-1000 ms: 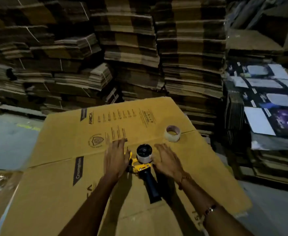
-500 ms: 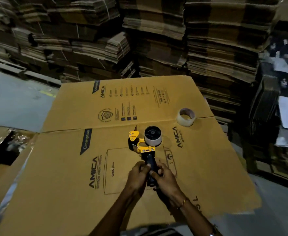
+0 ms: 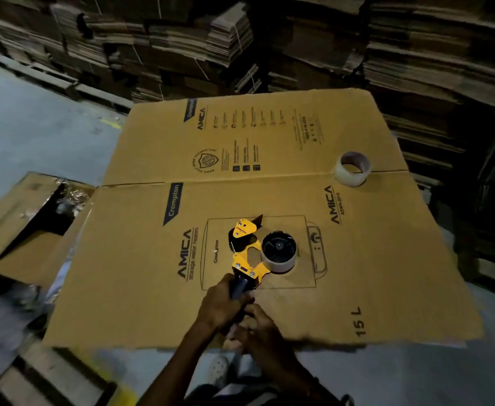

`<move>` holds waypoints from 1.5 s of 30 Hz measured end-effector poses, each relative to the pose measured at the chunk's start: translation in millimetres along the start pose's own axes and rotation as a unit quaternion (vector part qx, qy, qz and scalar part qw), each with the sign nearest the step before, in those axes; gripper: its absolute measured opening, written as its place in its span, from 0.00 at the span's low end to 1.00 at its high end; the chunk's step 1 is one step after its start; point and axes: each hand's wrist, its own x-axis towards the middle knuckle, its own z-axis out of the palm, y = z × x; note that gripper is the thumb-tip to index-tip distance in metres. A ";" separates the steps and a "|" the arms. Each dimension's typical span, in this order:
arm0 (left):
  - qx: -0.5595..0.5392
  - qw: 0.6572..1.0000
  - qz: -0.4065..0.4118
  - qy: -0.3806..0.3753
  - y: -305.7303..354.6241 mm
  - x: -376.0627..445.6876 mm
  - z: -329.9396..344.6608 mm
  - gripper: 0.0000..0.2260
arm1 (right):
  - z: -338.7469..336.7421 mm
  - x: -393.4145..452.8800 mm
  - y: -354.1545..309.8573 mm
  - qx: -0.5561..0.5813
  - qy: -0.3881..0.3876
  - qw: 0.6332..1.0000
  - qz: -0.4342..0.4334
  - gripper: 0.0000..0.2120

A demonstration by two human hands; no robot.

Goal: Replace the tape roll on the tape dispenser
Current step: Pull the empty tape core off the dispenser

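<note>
Both hands, left hand (image 3: 221,307) and right hand (image 3: 259,328), clasp the tape dispenser (image 3: 247,256) handle; advise steadying it while sliding the spent core (image 3: 278,253) off; new tape roll (image 3: 352,169) waits nearby.

Both hands — left hand (image 3: 221,306), right hand (image 3: 259,326) — have shifted from the dispenser's head to its handle (image 3: 238,285).

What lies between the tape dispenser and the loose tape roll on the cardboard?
Only bare printed cardboard sheet, with the word AMICA, lies between the tape dispenser and the loose tape roll, as the head view shows.
</note>
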 end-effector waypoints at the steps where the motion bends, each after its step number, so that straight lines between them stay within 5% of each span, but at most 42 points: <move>1: 0.008 1.000 0.008 -0.008 -5.6 -1.6 -6.1 0.26 | 0.8 -3.6 0.6 -0.006 -0.015 1.000 -0.004 0.12; 3: 0.041 0.998 0.027 -0.035 -16.8 -2.9 -20.7 0.24 | -0.7 -6.5 2.9 0.023 -0.013 0.999 -0.019 0.13; 7: 0.112 0.990 0.067 -0.044 -39.9 2.3 -51.5 0.22 | -14.6 -5.6 4.3 0.010 0.120 0.990 -0.068 0.03; 14: 0.188 0.970 0.141 0.069 -62.0 9.8 -69.9 0.27 | -37.2 -1.9 -12.2 -0.095 0.315 0.934 -0.136 0.05; 23: 0.188 0.954 0.214 0.096 -64.1 23.7 -48.2 0.43 | -38.5 30.5 -22.0 -0.185 0.231 0.944 -0.147 0.44; 34: 0.129 0.935 0.315 0.097 -41.9 39.0 -58.6 0.40 | -36.6 67.2 -1.0 -0.176 0.248 0.919 -0.250 0.41; 45: 0.267 0.870 0.360 0.206 -57.4 62.9 -36.7 0.47 | -55.1 87.0 7.6 -0.249 0.248 0.868 -0.350 0.48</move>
